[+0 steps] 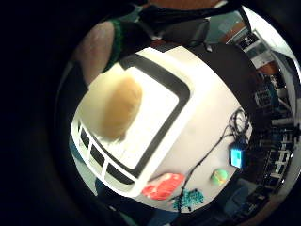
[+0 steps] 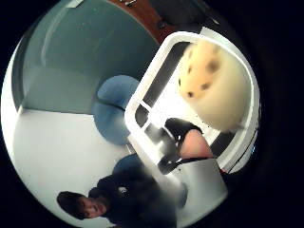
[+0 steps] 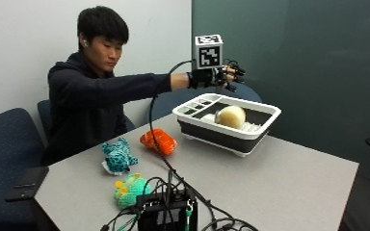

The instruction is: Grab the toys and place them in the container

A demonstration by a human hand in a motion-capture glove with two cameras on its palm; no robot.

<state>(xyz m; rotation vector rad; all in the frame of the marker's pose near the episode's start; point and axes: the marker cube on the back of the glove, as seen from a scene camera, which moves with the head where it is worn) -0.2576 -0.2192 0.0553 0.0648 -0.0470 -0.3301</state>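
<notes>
No readable text, label, brand or number shows anywhere.

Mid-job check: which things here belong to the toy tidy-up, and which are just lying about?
Job: white and black plastic container; cream round plush toy inside it; orange plush toy, teal plush toy, green plush toy on the table.

Lying about: black box with cables; black phone.

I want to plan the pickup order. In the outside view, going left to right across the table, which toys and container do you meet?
Teal plush toy → orange plush toy → white and black container, with the cream round toy inside it. The green plush toy overlaps the teal one sideways, so it is left out.
</notes>
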